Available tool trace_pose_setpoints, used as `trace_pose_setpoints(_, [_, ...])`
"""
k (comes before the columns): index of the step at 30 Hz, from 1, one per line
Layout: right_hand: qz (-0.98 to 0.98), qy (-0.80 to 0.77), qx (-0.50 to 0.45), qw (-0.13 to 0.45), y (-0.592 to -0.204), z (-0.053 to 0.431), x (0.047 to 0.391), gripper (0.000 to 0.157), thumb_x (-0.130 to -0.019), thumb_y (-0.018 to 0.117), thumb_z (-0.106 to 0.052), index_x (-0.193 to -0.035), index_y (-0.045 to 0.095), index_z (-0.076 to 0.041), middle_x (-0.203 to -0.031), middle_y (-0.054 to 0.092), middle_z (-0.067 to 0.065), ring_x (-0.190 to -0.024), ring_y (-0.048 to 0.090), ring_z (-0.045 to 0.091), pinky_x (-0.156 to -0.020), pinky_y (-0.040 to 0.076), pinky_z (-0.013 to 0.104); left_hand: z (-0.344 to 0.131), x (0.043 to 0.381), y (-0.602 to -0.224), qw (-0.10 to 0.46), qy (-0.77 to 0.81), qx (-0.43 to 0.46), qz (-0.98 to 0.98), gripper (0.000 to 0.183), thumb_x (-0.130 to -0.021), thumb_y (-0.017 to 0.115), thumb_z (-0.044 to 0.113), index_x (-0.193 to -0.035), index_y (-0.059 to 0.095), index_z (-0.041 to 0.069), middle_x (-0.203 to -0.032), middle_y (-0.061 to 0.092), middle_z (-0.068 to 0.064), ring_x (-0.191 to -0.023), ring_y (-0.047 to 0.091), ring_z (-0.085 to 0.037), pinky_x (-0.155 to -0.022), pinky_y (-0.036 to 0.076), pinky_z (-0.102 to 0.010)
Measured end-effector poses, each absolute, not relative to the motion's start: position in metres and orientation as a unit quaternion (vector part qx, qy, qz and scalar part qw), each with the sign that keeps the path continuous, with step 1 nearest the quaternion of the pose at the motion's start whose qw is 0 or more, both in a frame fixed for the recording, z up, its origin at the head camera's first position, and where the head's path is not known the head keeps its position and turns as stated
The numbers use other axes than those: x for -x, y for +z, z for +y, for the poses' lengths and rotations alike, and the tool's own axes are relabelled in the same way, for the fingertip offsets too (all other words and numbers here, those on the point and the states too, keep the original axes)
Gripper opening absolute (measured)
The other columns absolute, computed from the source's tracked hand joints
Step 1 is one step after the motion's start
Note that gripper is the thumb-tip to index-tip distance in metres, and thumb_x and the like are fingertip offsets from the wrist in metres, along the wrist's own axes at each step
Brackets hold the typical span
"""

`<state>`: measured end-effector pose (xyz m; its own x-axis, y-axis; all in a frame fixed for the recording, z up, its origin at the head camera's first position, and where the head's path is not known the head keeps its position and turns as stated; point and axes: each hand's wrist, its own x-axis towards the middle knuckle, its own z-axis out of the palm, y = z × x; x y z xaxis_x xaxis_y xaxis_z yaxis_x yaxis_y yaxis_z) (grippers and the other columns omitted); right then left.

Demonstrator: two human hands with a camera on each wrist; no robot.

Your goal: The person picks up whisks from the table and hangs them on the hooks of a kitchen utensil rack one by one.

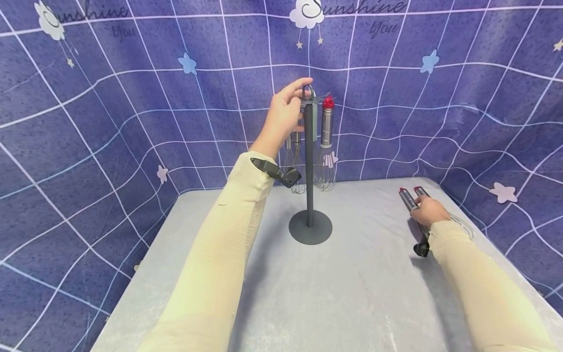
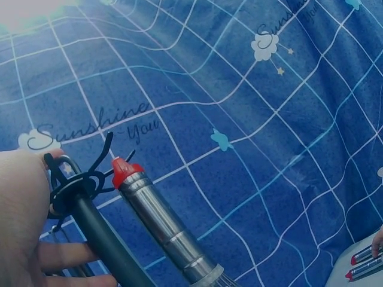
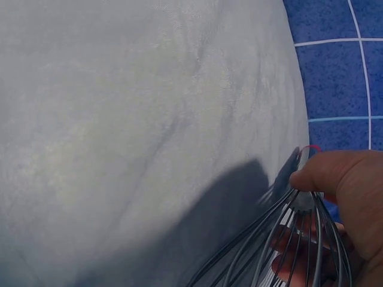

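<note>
A dark utensil stand point(image 1: 309, 166) with a round base and a hooked top stands upright on the table. My left hand point(image 1: 283, 116) grips its top, the index finger over the loop. From the hooks hangs a whisk point(image 1: 327, 128) with a metal handle and a red cap; other whisks point(image 1: 297, 139) hang partly hidden behind that hand. At the table's right, my right hand point(image 1: 430, 211) holds a whisk point(image 3: 304, 202) by its neck, thumb on one side and fingers under the wires. Two red-tipped handles point(image 1: 408, 198) lie side by side there; which one is held I cannot tell.
The table point(image 1: 352, 293) has a pale grey cover. A blue curtain point(image 1: 211, 132) with white grid lines, stars and clouds encloses its back and both sides. Whisk wires hang well above the stand's base.
</note>
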<state>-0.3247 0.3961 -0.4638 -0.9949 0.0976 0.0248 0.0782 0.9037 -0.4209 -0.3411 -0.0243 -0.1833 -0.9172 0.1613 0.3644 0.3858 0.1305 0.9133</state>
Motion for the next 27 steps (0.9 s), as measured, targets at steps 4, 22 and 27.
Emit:
trace_pose_setpoints(4, [-0.975, 0.216, 0.041, 0.028, -0.463, 0.397, 0.325, 0.058, -0.083, 0.065, -0.02, -0.132, 0.049, 0.009, -0.09, 0.065, 0.021, -0.077, 0.059, 0.034, -0.065, 0.046, 0.042, -0.024, 0.341, -0.184, 0.087, -0.633, 0.182, -0.748, 0.052, -0.106, 0.036, 0.006, -0.138, 0.06, 0.038, -0.132, 0.061, 0.008, -0.105, 0.07, -0.03, -0.078, 0.059, -0.049])
trace_pose_setpoints(22, [-0.961, 0.254, 0.019, 0.106, -0.453, 0.384, 0.328, 0.053, -0.085, 0.064, -0.02, -0.13, 0.054, 0.004, -0.105, 0.07, 0.026, -0.085, 0.066, 0.036, -0.069, 0.047, 0.045, -0.025, 0.339, -0.185, 0.097, -0.621, 0.189, -0.754, 0.051, -0.106, 0.037, 0.007, -0.138, 0.061, 0.04, -0.133, 0.061, 0.009, -0.1, 0.071, -0.028, -0.078, 0.059, -0.048])
trace_pose_setpoints(27, [-0.955, 0.27, 0.022, 0.123, -0.448, 0.379, 0.324, 0.052, -0.086, 0.067, -0.019, -0.131, 0.053, 0.004, -0.107, 0.068, 0.026, -0.087, 0.065, 0.037, -0.069, 0.047, 0.045, -0.025, 0.34, -0.186, 0.105, -0.616, 0.194, -0.756, 0.051, -0.106, 0.037, 0.007, -0.138, 0.061, 0.039, -0.132, 0.061, 0.009, -0.1, 0.071, -0.026, -0.077, 0.059, -0.048])
